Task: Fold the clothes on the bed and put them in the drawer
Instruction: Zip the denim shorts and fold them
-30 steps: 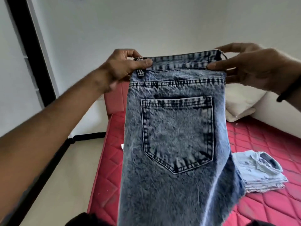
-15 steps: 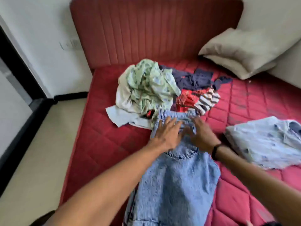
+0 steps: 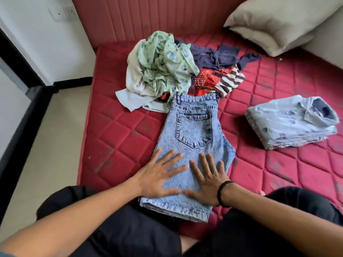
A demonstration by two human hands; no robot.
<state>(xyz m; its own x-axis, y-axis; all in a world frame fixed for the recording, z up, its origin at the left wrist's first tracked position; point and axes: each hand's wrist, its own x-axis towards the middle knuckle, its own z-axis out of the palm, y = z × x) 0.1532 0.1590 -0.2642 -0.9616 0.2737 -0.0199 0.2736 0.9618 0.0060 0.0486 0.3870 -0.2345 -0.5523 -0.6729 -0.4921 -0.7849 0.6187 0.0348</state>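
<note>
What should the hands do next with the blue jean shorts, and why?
Probably fold them over, hem toward waistband. The denim shorts already lie flat on the mattress, folded leg on leg, with the left hand and right hand pressing open on them, so the smoothing looks done.

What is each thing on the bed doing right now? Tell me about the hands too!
Denim shorts: flat on the mattress, back pocket up.
Left hand: open, pressing on the shorts.
Right hand: open, pressing on the shorts.
Pale blue shirt: folded, lying apart.
Clothes pile: crumpled, unfolded.
Pillow: leaning at the head of the bed.
</note>
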